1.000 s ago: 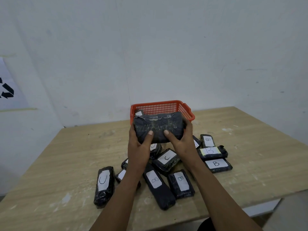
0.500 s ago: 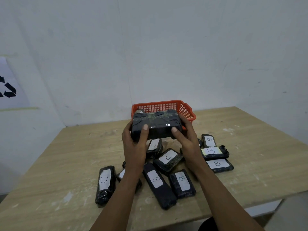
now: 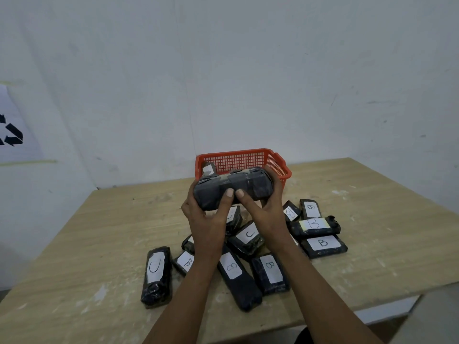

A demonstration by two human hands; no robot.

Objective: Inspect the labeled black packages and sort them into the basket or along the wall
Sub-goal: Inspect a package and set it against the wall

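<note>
Both hands, left hand [image 3: 208,219] and right hand [image 3: 267,214], grip a crinkly, tape-wrapped black package [image 3: 233,188] right in front of the orange mesh basket [image 3: 278,162]. Thumbs now sit closer together than half a second ago, and it's rolled flatter.

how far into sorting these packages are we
Early on. Done: one labeled package already stands in the orange basket; none can be seen set along the wall. In hand: the left hand and right hand both grip a black package in front of the basket, no label showing on the side toward the camera. Left: roughly ten B and C packages, like the C package, lie on the table.
</note>
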